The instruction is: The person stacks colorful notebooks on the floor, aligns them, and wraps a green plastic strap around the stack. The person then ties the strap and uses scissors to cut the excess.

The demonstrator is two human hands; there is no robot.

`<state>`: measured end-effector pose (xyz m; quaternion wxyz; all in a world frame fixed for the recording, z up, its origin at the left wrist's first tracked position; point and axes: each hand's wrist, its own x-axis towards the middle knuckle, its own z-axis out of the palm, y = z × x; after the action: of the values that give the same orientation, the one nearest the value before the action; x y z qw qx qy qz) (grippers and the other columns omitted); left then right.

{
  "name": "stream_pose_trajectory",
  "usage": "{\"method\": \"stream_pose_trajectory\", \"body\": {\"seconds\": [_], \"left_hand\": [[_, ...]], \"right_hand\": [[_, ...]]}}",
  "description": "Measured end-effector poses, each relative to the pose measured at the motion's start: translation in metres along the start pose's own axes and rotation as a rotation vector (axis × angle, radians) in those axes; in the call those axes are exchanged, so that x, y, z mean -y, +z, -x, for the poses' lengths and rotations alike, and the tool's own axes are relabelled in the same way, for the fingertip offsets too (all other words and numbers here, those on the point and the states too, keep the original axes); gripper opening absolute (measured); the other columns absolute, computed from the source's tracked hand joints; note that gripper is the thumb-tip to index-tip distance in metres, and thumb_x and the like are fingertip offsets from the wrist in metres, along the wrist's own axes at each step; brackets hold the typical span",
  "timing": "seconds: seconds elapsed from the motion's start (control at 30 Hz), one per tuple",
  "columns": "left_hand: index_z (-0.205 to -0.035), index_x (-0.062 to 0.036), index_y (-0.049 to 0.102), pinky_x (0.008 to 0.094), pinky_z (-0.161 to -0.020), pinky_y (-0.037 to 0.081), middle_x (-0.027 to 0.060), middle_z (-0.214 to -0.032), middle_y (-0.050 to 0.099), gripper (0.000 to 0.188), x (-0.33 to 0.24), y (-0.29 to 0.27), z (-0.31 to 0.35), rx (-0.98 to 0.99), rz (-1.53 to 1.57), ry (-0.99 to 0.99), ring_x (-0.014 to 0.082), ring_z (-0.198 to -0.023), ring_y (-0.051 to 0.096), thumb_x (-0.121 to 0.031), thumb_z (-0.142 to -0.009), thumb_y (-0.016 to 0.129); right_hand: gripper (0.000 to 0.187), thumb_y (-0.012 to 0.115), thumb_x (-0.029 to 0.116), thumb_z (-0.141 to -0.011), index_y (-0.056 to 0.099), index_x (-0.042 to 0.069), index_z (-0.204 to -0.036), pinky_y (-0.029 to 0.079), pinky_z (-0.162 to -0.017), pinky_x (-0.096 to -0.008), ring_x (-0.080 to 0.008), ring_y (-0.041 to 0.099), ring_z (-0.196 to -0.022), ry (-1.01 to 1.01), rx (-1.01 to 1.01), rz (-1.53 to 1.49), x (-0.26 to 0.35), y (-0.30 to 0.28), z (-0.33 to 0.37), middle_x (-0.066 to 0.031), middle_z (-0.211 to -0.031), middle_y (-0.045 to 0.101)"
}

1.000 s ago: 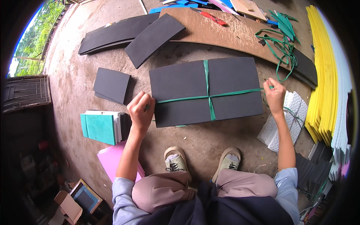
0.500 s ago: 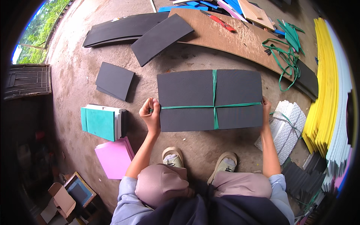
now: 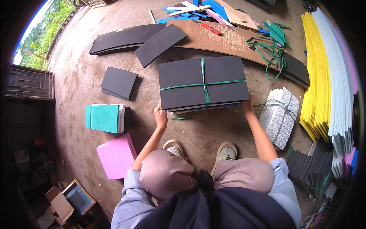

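A bundle of dark foam sheets [image 3: 183, 72], tied crosswise with green plastic string [image 3: 185, 86], is in front of my feet, the sheets' lighter edges showing along its near side. My left hand [image 3: 160, 116] grips its near left corner, the fingers partly hidden behind it. At the near right corner my right hand [image 3: 248, 106] holds on, its fingertips mostly out of sight. Whether the bundle touches the floor I cannot tell. A loose bit of green string lies below it.
Left are black sheets [image 3: 119, 82], a teal-topped stack [image 3: 105, 118] and pink sheets [image 3: 116, 156]. Beyond the bundle lies a brown board [image 3: 236, 40] with a red cutter [image 3: 209, 28] and tangled green string [image 3: 272, 57]. Right are a tied white bundle [image 3: 280, 118] and yellow sheets [image 3: 314, 76].
The bundle has moved away from me and tilted, so its near side edges now show. Both hands have moved with it to its near corners. The view has shifted slightly.
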<state>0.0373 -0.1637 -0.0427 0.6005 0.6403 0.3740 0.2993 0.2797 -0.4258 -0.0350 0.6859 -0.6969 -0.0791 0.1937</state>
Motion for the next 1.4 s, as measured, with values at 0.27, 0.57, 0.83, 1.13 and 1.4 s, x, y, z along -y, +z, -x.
{"method": "stream_pose_trajectory", "body": {"seconds": [0.27, 0.57, 0.83, 1.13, 1.4], "left_hand": [[-0.093, -0.0006, 0.055, 0.0240, -0.074, 0.040, 0.0068, -0.086, 0.056, 0.028, 0.054, 0.011, 0.009, -0.074, -0.167, -0.137, 0.0119, -0.083, 0.051, -0.024, -0.092, 0.039], [-0.110, -0.0056, 0.048, 0.0263, -0.075, 0.042, 0.0040, -0.108, 0.044, 0.027, 0.054, 0.002, 0.006, 0.083, -0.102, -0.356, 0.0130, -0.093, 0.047, -0.021, -0.090, 0.039], [-0.095, -0.0021, 0.054, 0.0265, -0.056, 0.037, 0.0029, -0.075, 0.049, 0.024, 0.044, 0.005, 0.000, 0.119, -0.068, -0.329, 0.0118, -0.065, 0.044, -0.019, -0.086, 0.039], [-0.096, -0.0067, 0.051, 0.0322, -0.075, 0.045, -0.0014, -0.075, 0.051, 0.018, 0.028, 0.000, -0.005, 0.140, 0.076, -0.607, 0.0084, -0.072, 0.049, -0.014, -0.089, 0.035], [-0.102, -0.0025, 0.049, 0.0347, -0.068, 0.053, 0.0126, -0.086, 0.060, 0.038, -0.011, -0.042, -0.006, 0.411, -0.033, -0.788, 0.0222, -0.074, 0.062, -0.034, -0.093, 0.031]], "right_hand": [[0.023, 0.043, 0.026, -0.089, 0.049, 0.012, -0.072, 0.027, -0.050, -0.0224, -0.0049, 0.034, -0.055, 0.230, -0.070, 0.051, -0.057, -0.003, 0.021, 0.0045, -0.062, 0.040], [0.023, 0.040, 0.022, -0.089, 0.049, 0.012, -0.071, 0.030, -0.051, -0.0247, -0.0082, 0.041, -0.056, 0.315, 0.008, -0.042, -0.065, 0.005, 0.014, 0.0022, -0.062, 0.044], [0.019, 0.038, 0.016, -0.088, 0.053, 0.008, -0.079, 0.036, -0.054, -0.0256, -0.0104, 0.045, -0.058, 0.271, 0.136, -0.114, -0.074, 0.001, 0.011, -0.0011, -0.069, 0.050], [0.019, 0.041, 0.022, -0.090, 0.053, 0.009, -0.098, 0.043, -0.069, -0.0326, -0.0138, 0.053, -0.083, 0.428, 0.134, -0.293, -0.059, 0.009, 0.016, -0.0014, -0.091, 0.055], [0.025, 0.036, 0.027, -0.091, 0.049, 0.009, -0.104, 0.052, -0.064, -0.0372, -0.0146, 0.055, -0.073, 0.664, 0.132, 0.037, 0.027, 0.021, 0.035, -0.0044, -0.084, 0.052]]}}
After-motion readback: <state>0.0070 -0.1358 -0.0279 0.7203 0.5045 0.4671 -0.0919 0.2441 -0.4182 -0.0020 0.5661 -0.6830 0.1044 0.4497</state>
